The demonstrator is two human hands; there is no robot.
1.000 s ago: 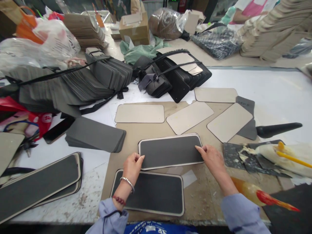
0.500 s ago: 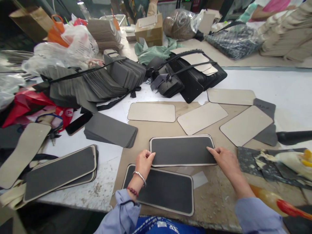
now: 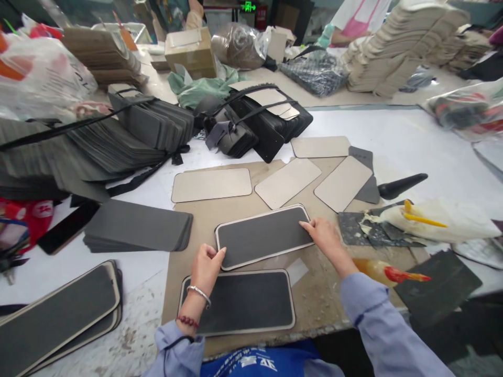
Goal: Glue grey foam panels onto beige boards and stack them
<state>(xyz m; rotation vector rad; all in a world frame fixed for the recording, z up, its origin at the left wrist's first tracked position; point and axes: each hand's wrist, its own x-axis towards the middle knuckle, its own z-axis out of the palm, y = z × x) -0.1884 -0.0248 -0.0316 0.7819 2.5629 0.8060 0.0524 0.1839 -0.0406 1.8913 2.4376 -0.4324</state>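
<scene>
A dark grey rounded panel with a pale border (image 3: 262,235) lies in front of me, with other panel edges showing under its far side. My left hand (image 3: 208,267) pinches its near left corner between thumb and fingers. At its right end, my right hand (image 3: 323,235) grips the edge with the thumb on top. Closer to me rests a second dark panel with a pale border (image 3: 251,303), its left part hidden behind my left forearm. Beyond the held panel lie several beige panels (image 3: 212,185) with dark edges.
At left are a stack of plain grey panels (image 3: 135,225), bordered panels (image 3: 66,309) and a phone (image 3: 68,228). Strapped dark bundles (image 3: 153,120) stand behind. On the right lie a black-handled tool (image 3: 403,186), a glue-smeared board (image 3: 356,230) and a yellow-and-red bottle (image 3: 377,271). A person (image 3: 356,23) is far back.
The view has swung to the right, so everything sits further left. Both hands keep their hold on the panel, which now appears tilted, its right end further from me.
</scene>
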